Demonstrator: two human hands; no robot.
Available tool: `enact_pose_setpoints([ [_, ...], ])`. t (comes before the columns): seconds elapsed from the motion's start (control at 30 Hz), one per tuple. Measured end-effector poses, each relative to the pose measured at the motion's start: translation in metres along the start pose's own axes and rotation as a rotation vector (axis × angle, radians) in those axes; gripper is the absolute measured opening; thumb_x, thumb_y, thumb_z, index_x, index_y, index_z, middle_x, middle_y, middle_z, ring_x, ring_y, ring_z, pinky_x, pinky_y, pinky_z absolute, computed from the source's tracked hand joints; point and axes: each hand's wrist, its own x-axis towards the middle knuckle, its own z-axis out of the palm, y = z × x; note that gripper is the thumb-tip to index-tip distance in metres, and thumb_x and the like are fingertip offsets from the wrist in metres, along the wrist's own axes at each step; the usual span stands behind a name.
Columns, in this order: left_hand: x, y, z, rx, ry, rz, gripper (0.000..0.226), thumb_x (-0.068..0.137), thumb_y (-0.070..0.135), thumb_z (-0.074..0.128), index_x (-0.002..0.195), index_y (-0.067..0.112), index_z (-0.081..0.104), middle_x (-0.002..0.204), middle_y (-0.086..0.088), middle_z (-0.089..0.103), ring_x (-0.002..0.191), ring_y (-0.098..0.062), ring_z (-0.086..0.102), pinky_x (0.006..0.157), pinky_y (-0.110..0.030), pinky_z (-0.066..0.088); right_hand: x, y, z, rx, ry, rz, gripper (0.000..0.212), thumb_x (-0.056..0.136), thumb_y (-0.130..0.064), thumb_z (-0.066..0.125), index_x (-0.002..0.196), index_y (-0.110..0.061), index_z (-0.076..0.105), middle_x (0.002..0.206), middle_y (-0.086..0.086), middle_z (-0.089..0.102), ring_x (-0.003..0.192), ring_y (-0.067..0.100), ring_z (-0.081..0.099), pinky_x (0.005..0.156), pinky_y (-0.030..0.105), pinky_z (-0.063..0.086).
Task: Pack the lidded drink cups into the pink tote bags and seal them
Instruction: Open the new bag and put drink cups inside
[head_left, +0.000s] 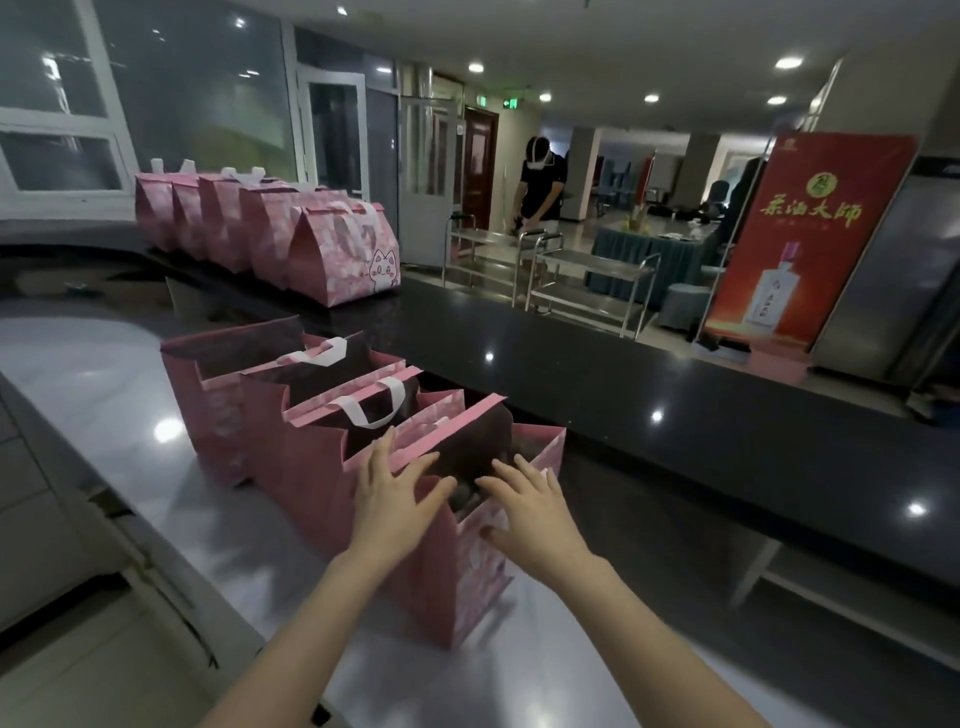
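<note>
Pink patterned paper tote bag (467, 582), nearest in a row of open pink bags (291, 452) at the centre of the frame, stands upright on a glossy grey worktop (104, 395). The left hand (395, 499) and right hand (535, 512) rest on its open mouth, fingers spread and flat, pinching nothing. The inside is dark, so a lidded cup there is likely but unclear. To close it well, press both long rims together evenly, tuck the side folds inward, and keep the bag upright. Sealed pink bags (337, 249) stand at upper left.

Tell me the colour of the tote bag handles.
White handles on pink tote bags, clearest in the head view.
</note>
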Motion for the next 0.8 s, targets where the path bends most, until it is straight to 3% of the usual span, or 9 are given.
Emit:
enact_pose_setpoints([
  [0.1, -0.002, -0.001, 0.005, -0.044, -0.075, -0.010, 0.054, 0.084, 0.064, 0.052, 0.133, 0.040, 0.053, 0.157, 0.011, 0.006, 0.145, -0.021, 0.001, 0.117, -0.052, 0.020, -0.005, 0.009, 0.003, -0.052, 0.115, -0.009, 0.026, 0.094, -0.034, 0.055, 0.119, -0.032, 0.060, 0.134, -0.008, 0.051, 0.140, 0.017, 0.026, 0.118, 0.043, 0.005],
  [0.17, -0.006, 0.004, 0.007, -0.059, -0.090, -0.007, 0.057, 0.083, 0.063, 0.054, 0.135, 0.040, 0.049, 0.154, 0.014, 0.007, 0.144, -0.021, 0.001, 0.115, -0.056, 0.021, -0.015, 0.017, 0.003, -0.024, 0.161, -0.005, 0.017, 0.094, -0.032, 0.057, 0.108, -0.032, 0.065, 0.121, -0.009, 0.057, 0.131, 0.015, 0.035, 0.118, 0.041, 0.007],
  [0.43, -0.047, 0.053, 0.024, -0.133, -0.119, 0.083, 0.065, 0.081, 0.054, 0.063, 0.140, 0.040, 0.041, 0.150, 0.012, 0.014, 0.142, -0.022, 0.015, 0.115, -0.049, 0.026, -0.088, 0.053, -0.016, 0.020, 0.244, 0.087, 0.012, 0.090, -0.030, 0.064, 0.099, -0.031, 0.070, 0.110, -0.009, 0.062, 0.122, 0.014, 0.045, 0.117, 0.039, 0.010],
  [0.57, -0.081, 0.095, 0.044, -0.207, -0.106, 0.166, 0.069, 0.077, 0.048, 0.069, 0.139, 0.033, 0.043, 0.146, 0.010, 0.022, 0.138, -0.019, 0.025, 0.112, -0.041, 0.028, -0.148, 0.080, -0.033, -0.001, 0.283, 0.135, 0.008, 0.084, -0.025, 0.072, 0.092, -0.026, 0.073, 0.101, -0.005, 0.066, 0.113, 0.018, 0.052, 0.111, 0.047, 0.033],
  [0.8, -0.165, 0.190, 0.081, -0.263, -0.190, 0.219, 0.074, 0.078, 0.043, 0.070, 0.143, 0.025, 0.040, 0.142, 0.008, 0.026, 0.135, -0.015, 0.029, 0.109, -0.030, 0.028, -0.265, 0.136, -0.074, -0.027, 0.346, 0.187, 0.008, 0.077, -0.018, 0.078, 0.083, -0.022, 0.074, 0.090, -0.004, 0.068, 0.097, 0.019, 0.057, 0.094, 0.040, 0.045],
])
